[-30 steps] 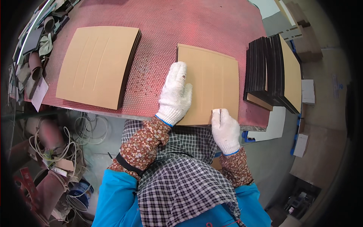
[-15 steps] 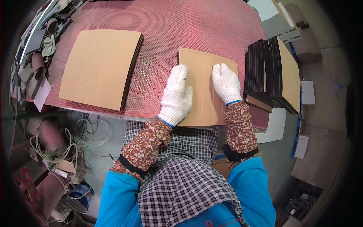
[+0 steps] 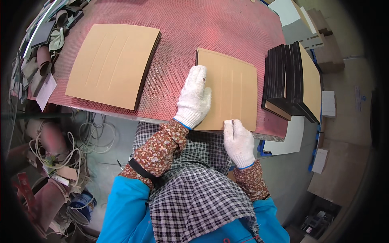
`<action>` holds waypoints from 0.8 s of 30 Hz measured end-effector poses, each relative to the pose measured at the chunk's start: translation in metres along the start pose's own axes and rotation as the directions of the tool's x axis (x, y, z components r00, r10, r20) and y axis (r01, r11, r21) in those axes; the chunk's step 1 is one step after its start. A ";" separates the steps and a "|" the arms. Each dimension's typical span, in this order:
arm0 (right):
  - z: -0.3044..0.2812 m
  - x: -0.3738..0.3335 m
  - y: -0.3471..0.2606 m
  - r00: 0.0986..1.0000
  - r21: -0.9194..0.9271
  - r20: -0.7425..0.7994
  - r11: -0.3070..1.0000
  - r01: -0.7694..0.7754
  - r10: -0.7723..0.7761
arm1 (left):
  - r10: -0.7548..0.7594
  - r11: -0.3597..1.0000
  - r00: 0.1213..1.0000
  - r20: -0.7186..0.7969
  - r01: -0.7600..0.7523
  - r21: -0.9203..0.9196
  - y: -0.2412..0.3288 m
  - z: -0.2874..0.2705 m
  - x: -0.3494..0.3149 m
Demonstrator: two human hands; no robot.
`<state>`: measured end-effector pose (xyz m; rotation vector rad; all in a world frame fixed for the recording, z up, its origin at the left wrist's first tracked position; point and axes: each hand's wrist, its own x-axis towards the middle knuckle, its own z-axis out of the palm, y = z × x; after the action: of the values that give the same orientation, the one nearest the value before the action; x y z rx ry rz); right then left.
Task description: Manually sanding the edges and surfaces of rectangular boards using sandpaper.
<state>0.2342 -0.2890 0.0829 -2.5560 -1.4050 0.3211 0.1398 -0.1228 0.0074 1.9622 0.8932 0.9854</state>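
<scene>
Red perforated worktable (image 3: 210,24) fills upper frame. Grey concrete floor (image 3: 291,178) below and right. Coiled cables (image 3: 60,150) and a paint can (image 3: 81,206) lower left; possibly rolled scraps (image 3: 40,69) along the left edge, blurred.

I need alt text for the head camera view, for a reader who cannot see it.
Seen from above, a person's gloved left hand lies flat on a tan grooved board on a red mesh table, while the gloved right hand grips the board's near edge. Another tan board stack lies left; dark-edged boards stand right.
</scene>
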 end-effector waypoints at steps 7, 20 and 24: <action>0.014 0.011 -0.003 0.968 -0.226 0.000 0.943 0.245 -0.252 | -0.021 1.000 1.000 0.003 0.021 -0.015 -0.006 0.005 -0.003; 0.008 0.166 -0.019 0.999 -0.081 -0.017 0.996 -0.037 0.036 | -0.009 1.000 1.000 0.000 0.009 -0.007 -0.003 0.007 -0.006; 0.012 0.170 -0.015 1.000 -0.056 0.010 0.998 -0.029 0.030 | -0.033 0.999 0.999 0.009 0.033 0.001 -0.004 0.007 -0.006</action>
<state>0.3077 -0.1359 0.0600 -2.6258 -1.4005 0.3047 0.1417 -0.1279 -0.0010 1.9449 0.9182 0.9562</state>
